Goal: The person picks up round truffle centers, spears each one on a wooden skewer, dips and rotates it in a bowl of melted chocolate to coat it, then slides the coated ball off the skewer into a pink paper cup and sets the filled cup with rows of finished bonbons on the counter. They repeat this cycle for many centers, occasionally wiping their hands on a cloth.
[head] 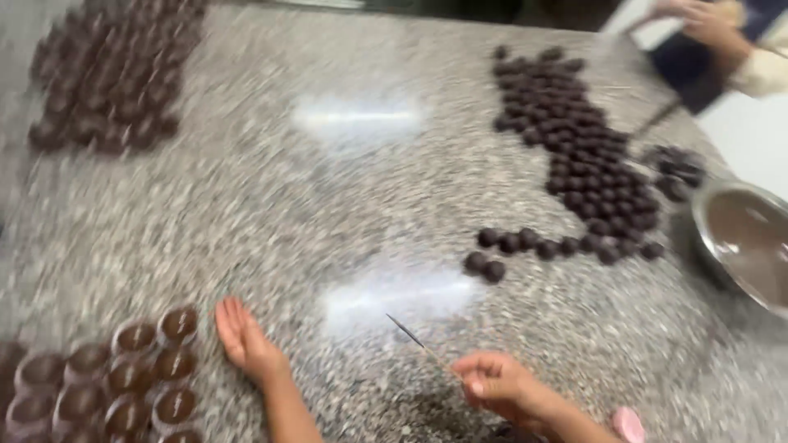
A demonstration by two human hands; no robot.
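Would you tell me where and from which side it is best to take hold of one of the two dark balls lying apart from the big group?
Take the nearer ball across its round middle, coming straight down from above, probably. Its partner touches it on the left, so pinch front to back. The right hand already holds a thin stick; the left hand lies open.

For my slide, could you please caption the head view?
Right hand holds a skewer; left hand rests beside chocolate cups.
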